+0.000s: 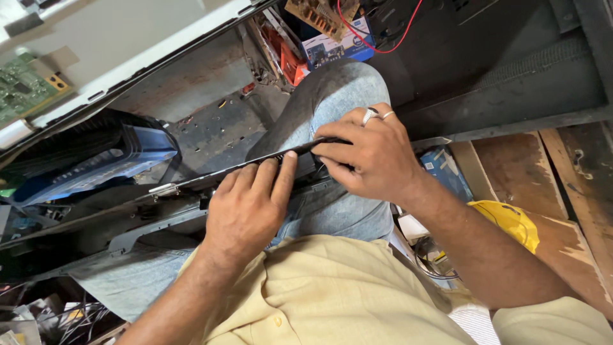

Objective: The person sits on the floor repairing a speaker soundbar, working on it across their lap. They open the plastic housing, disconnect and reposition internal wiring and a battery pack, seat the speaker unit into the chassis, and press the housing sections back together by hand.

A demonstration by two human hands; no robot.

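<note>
1. A long dark panel (211,182) lies edge-up across the person's lap, running from the raised knee (345,86) down toward the lower left of the view.
2. The left hand (246,207) rests on the panel's upper edge, with fingers (284,176) curled over it in a narrow grip on that edge.
3. The right hand (373,156) pinches the panel's end nearest the knee, thumb and fingers closed tightly on it; two rings (377,115) sit on that hand.
4. Beyond the knee there is little free room: a blue box (335,48), a circuit board (322,16) and a red wire (383,45) crowd the floor.
5. Left of the panel a blue-and-black unit (96,160) sits close by, and a white casing (121,38) with a green board (22,86) lies beyond it.
6. Right of the knee stand wooden planks (517,172), with a yellow cloth (507,220) lying against them.
7. The panel's far left end is lost in dark clutter, and its underside is hidden by the hands and jeans.
8. Tangled wires (76,319) at the lower left are cut off by the frame.
</note>
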